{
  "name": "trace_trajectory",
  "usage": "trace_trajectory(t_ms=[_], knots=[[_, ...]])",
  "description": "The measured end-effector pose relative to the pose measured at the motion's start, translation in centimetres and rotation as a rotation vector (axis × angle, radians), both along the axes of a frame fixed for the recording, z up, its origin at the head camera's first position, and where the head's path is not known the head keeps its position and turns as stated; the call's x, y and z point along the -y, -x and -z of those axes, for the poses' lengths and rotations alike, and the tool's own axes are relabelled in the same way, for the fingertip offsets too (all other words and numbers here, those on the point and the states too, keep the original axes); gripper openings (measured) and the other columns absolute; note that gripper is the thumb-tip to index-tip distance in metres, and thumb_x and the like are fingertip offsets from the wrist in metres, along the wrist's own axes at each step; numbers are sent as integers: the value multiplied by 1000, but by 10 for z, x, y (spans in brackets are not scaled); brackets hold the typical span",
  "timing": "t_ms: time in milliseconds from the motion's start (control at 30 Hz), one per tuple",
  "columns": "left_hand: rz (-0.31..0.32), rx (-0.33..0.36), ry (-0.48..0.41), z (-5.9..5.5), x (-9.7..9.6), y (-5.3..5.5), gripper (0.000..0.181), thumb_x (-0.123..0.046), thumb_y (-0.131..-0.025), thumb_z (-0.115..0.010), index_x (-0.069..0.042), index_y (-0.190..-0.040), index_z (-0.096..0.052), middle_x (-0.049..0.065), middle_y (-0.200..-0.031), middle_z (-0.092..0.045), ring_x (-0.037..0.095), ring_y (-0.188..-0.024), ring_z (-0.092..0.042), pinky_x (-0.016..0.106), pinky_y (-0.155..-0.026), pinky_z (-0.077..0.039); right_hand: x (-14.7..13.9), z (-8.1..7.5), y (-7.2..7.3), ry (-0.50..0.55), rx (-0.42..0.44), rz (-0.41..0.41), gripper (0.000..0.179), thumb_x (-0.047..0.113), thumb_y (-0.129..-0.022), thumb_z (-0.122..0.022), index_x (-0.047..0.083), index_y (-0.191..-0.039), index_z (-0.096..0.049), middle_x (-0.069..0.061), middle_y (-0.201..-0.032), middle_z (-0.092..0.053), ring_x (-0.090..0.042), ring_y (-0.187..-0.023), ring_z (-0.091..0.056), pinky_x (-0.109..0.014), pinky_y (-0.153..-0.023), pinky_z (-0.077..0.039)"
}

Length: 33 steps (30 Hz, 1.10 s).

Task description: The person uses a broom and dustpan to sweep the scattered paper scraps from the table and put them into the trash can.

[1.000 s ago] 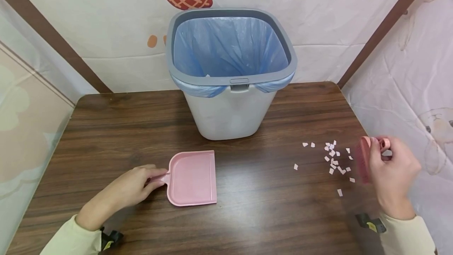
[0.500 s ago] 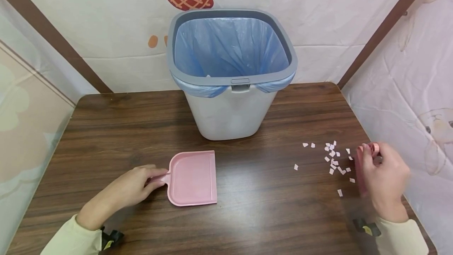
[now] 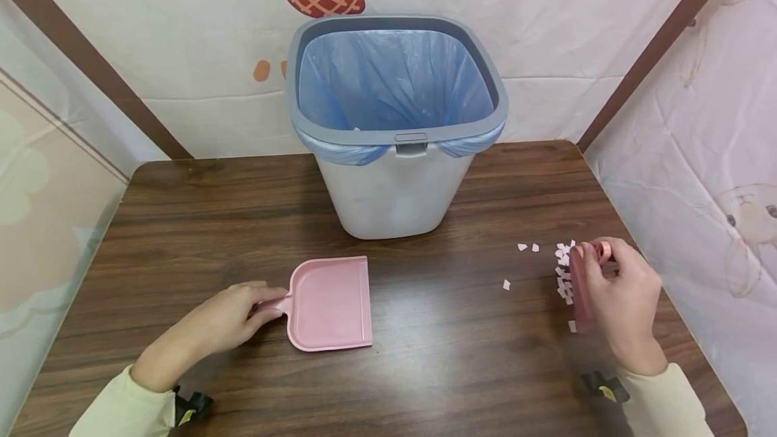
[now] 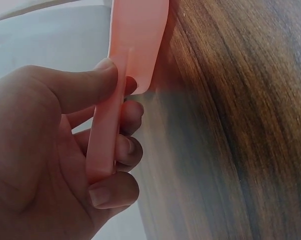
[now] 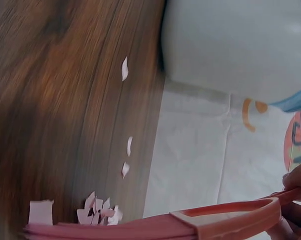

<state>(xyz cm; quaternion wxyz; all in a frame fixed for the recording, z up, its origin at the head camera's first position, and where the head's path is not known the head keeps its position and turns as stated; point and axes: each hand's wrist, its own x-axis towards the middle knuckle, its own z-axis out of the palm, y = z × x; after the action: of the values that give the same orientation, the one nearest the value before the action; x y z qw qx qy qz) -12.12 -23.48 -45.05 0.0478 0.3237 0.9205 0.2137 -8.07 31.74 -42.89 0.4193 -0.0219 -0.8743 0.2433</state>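
On the left of the table, my left hand (image 3: 224,319) grips a pink dustpan (image 3: 330,305) by its handle. The pan lies flat, its straight lip facing right. In the left wrist view the thumb and fingers wrap round the handle (image 4: 104,132). My right hand (image 3: 628,299) holds a small pink hand brush (image 3: 581,292) upright by its looped handle. Its bristles stand right at a cluster of white paper scraps (image 3: 562,278), partly hiding it. A few scraps lie apart to the left, one of them a single scrap (image 3: 506,284) nearest the dustpan. The right wrist view shows the brush (image 5: 235,220) along the bottom edge.
A grey bin (image 3: 394,197) with a blue liner bag (image 3: 397,79) stands at the back middle of the wooden table (image 3: 437,369). Behind the table hangs a printed cloth (image 3: 200,39), and another light cloth (image 3: 698,154) borders the right side.
My right hand has moved left with the brush, from the right edge into the scraps. The scraps at the right are pushed together into a tighter line. The left hand and dustpan stay put.
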Motion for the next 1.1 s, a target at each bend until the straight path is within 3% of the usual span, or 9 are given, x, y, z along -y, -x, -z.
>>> trace_trajectory(t_ms=[133, 433, 667, 800, 867, 1033, 1100], knots=[[5, 10, 0, 0, 0, 1, 27, -12, -92, -76, -4, -117, -74, -7, -95, -71, 12, -88, -65, 41, -79, -56, 13, -3, 2, 30, -6, -53, 8, -1, -87, -77, -3, -88, -69, -15, -80, -69, 10, -75, -46, -5, -69, -35], [6, 11, 1, 0, 0, 1, 27, -13, -92, -76, -5, -118, -74, -8, -95, -70, 11, -88, -65, 41, -79, -56, 32, -11, 8, 133, -3, -130, 8, -2, -88, -76, -5, -90, -69, -9, -77, -66, 17, -70, -51, -1, -60, -42], [15, 9, -1, 0, 1, 2, 27, -12, -92, -76, -4, -118, -74, -8, -94, -69, 9, -85, -63, 39, -77, -55, 14, -21, 15, 229, -78, -91, 11, 1, -90, -76, -9, -91, -71, 25, -82, -61, 14, -64, -55, 0, -59, -43], [18, 9, -4, 0, 1, 2, 27, -12, -92, -76, -4, -117, -74, -7, -95, -70, 9, -85, -63, 39, -77, -56, -8, -23, 20, 220, -92, -4, 18, 9, -92, -75, -8, -92, -72, 32, -83, -58, 15, -68, -55, 0, -64, -43], [23, 10, -8, 0, 1, 2, 26, -12, -92, -75, -4, -117, -74, -6, -95, -70, 10, -85, -63, 39, -77, -56, -18, -22, 22, 195, -100, 38, 20, 12, -93, -75, -8, -90, -71, 25, -82, -60, 16, -71, -54, -1, -67, -42], [31, 12, -15, 1, 2, 2, 26, -11, -92, -75, -4, -117, -74, -7, -95, -69, 9, -85, -63, 39, -77, -56, -37, -14, 27, 87, -108, 101, 22, 13, -95, -70, -8, -89, -70, -14, -79, -67, 21, -76, -44, -1, -72, -35], [31, 13, -14, 1, 2, 3, 26, -11, -92, -75, -4, -117, -74, -7, -95, -70, 10, -85, -63, 39, -77, -56, -43, -9, 30, 57, -104, 120, 21, 13, -96, -70, -7, -90, -70, -21, -81, -67, 21, -77, -40, -2, -73, -32]])
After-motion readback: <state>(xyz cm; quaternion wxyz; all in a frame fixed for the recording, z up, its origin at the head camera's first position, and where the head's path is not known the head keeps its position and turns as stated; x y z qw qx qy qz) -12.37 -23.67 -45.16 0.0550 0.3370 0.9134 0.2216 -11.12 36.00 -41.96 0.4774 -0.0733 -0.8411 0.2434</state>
